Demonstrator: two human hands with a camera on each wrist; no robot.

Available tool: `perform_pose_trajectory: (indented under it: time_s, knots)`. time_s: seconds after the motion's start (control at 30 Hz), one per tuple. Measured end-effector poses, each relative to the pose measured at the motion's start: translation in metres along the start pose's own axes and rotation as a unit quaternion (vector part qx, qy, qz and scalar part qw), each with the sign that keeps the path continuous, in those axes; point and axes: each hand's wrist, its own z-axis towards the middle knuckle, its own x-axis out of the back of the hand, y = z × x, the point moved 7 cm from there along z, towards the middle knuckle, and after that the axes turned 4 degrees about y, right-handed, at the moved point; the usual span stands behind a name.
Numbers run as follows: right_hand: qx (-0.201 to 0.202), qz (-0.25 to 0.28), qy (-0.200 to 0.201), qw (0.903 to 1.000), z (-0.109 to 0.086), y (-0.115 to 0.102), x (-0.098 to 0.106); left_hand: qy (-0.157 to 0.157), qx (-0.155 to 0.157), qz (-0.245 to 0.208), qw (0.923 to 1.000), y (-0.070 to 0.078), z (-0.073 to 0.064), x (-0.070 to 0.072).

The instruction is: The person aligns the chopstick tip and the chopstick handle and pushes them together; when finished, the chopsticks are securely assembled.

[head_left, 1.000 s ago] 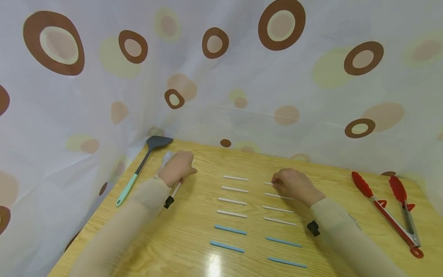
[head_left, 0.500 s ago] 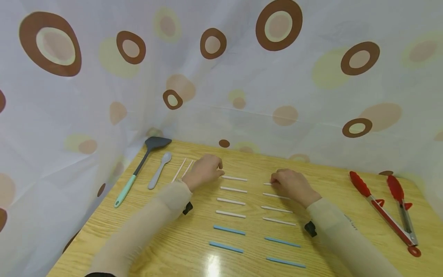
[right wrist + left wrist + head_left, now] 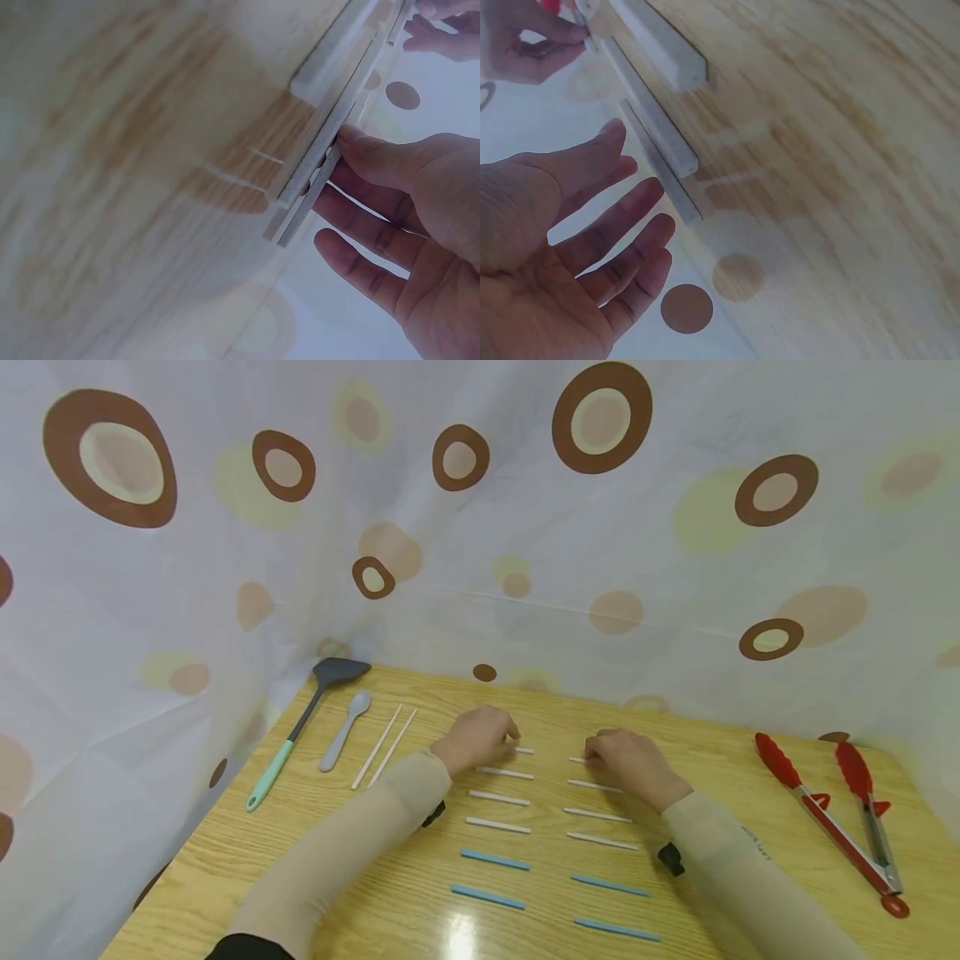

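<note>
Two columns of short sticks lie on the wooden table, white ones farther back and blue ones nearer. At the farthest white stick of the left column (image 3: pixel 527 751), my left hand (image 3: pixel 477 739) hovers with its fingers spread; in the left wrist view a gap shows between its thumb (image 3: pixel 600 154) and fingers, with the stick (image 3: pixel 660 169) just beyond the fingertips. My right hand (image 3: pixel 636 764) pinches the farthest white stick of the right column (image 3: pixel 301 212) between thumb and fingers. Behind that hand, most of this stick is hidden in the head view.
On the left lie a turner (image 3: pixel 303 714) with a mint handle, a grey spoon (image 3: pixel 341 739) and two thin pale sticks (image 3: pixel 384 747). Red-tipped tongs (image 3: pixel 840 827) lie spread at the right. Nearer blue sticks (image 3: pixel 487 897) run across the front. A spotted curtain (image 3: pixel 525 527) hangs behind the table.
My left hand has moved right, from beside the spoon and thin pale sticks to the far white stick of the left column. My right hand stays at its stick.
</note>
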Motion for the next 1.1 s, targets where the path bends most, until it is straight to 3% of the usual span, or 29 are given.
perform_pose_trajectory:
  time_s: [0.37,0.87,1.1]
  knots:
    - [-0.004,-0.005,-0.006,1.0000,-0.001,0.001,-0.002,-0.014,0.008,0.037,0.9992,0.004,0.004,-0.010]
    - [-0.003,-0.006,-0.003,1.0000,0.000,0.002,-0.007,0.030,-0.015,0.118,0.9924,0.014,0.007,-0.009]
    - [-0.005,0.006,-0.024,0.9997,-0.002,0.003,-0.002,0.028,-0.020,0.112,0.9931,0.011,0.007,-0.006]
